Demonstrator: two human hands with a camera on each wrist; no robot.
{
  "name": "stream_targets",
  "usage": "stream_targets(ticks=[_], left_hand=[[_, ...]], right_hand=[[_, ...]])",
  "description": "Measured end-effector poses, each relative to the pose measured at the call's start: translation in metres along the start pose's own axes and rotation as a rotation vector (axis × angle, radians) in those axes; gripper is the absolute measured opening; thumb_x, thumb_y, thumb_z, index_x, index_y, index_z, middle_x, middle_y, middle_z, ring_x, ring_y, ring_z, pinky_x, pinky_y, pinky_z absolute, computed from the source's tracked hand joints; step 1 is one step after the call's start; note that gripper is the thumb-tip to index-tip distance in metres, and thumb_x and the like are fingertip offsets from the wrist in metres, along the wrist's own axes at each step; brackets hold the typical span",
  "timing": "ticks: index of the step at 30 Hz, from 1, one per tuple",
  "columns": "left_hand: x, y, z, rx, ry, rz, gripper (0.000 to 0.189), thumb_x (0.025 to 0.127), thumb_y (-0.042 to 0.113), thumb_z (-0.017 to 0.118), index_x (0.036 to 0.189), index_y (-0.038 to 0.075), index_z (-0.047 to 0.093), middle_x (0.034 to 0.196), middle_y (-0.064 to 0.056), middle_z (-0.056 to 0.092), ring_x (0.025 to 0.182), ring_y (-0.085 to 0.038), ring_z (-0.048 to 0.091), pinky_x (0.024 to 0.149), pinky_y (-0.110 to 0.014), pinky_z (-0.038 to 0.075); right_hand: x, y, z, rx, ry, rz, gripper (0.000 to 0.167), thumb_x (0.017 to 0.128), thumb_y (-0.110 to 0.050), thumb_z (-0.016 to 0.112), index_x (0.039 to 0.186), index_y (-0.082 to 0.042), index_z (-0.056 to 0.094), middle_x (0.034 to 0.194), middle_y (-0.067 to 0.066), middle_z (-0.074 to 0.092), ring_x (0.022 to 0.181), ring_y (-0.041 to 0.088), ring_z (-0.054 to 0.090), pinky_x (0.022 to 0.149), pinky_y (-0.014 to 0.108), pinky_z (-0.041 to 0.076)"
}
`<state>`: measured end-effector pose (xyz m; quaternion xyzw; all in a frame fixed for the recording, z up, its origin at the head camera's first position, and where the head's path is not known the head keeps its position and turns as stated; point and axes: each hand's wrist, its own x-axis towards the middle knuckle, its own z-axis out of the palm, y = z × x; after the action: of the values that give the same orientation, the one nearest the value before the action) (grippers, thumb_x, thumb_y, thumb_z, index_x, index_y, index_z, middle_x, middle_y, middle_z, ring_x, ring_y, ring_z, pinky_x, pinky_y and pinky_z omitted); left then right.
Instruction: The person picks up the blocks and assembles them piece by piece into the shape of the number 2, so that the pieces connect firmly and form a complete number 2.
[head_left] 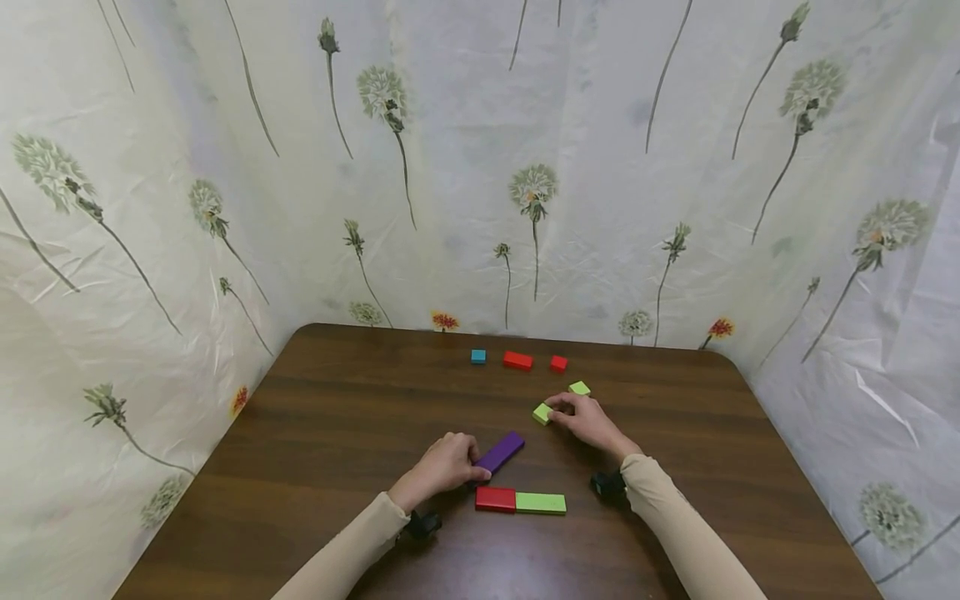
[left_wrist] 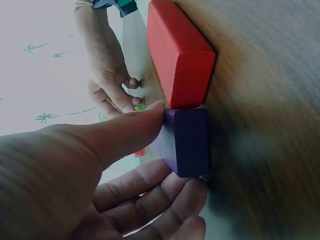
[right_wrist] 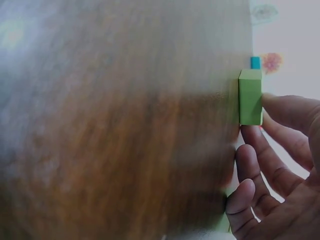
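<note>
My left hand [head_left: 442,465] pinches the near end of a long purple block [head_left: 501,454], which lies slanted on the table. In the left wrist view the thumb presses one face of the purple block [left_wrist: 186,142], and the fingers curl under its other side. Close by is a red block [head_left: 496,499], end to end with a longer light green block [head_left: 541,503]. My right hand [head_left: 588,421] holds a small light green block [head_left: 542,413] by its right side. The right wrist view has the thumb on this green block [right_wrist: 251,100], fingers just below it.
Another small green block [head_left: 579,388] lies just beyond the right hand. Along the back of the brown table [head_left: 360,400] sit a blue block [head_left: 478,357], a red block [head_left: 518,360] and a smaller red block [head_left: 558,363]. A flower-print curtain [head_left: 450,167] hangs around the table.
</note>
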<state>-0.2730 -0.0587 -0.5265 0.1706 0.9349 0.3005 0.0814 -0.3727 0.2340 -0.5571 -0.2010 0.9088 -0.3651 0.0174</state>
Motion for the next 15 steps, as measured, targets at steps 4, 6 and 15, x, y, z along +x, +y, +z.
stream_targets(ticks=[4,6,15], left_hand=[[-0.0005,0.0002,0.0003,0.002,0.004,0.004,0.028,0.077,0.031,0.081,0.078,0.01,0.063,0.063,0.005,0.057,0.049,-0.006,0.049,0.048,-0.022,0.038],[-0.001,0.0002,0.0004,0.0,0.002,0.002,0.027,0.078,0.031,0.081,0.078,0.01,0.063,0.063,0.005,0.057,0.049,-0.006,0.049,0.048,-0.022,0.038],[-0.0012,0.0007,-0.0004,-0.004,0.002,0.003,0.027,0.078,0.03,0.081,0.078,0.01,0.063,0.064,0.005,0.056,0.05,-0.006,0.047,0.047,-0.022,0.037]], right_hand=[[-0.0012,-0.0007,-0.0001,0.018,-0.021,0.013,0.023,0.094,-0.023,0.063,0.115,-0.013,0.067,0.101,0.001,0.068,0.085,0.013,0.059,0.071,0.029,0.047],[-0.0007,-0.0006,0.0001,0.011,-0.018,0.013,0.023,0.094,-0.023,0.063,0.114,-0.014,0.067,0.1,0.001,0.068,0.085,0.013,0.059,0.071,0.029,0.047],[0.0023,0.0003,-0.0008,0.003,-0.011,0.021,0.022,0.093,-0.023,0.064,0.113,-0.014,0.068,0.1,0.0,0.069,0.087,0.013,0.06,0.074,0.03,0.047]])
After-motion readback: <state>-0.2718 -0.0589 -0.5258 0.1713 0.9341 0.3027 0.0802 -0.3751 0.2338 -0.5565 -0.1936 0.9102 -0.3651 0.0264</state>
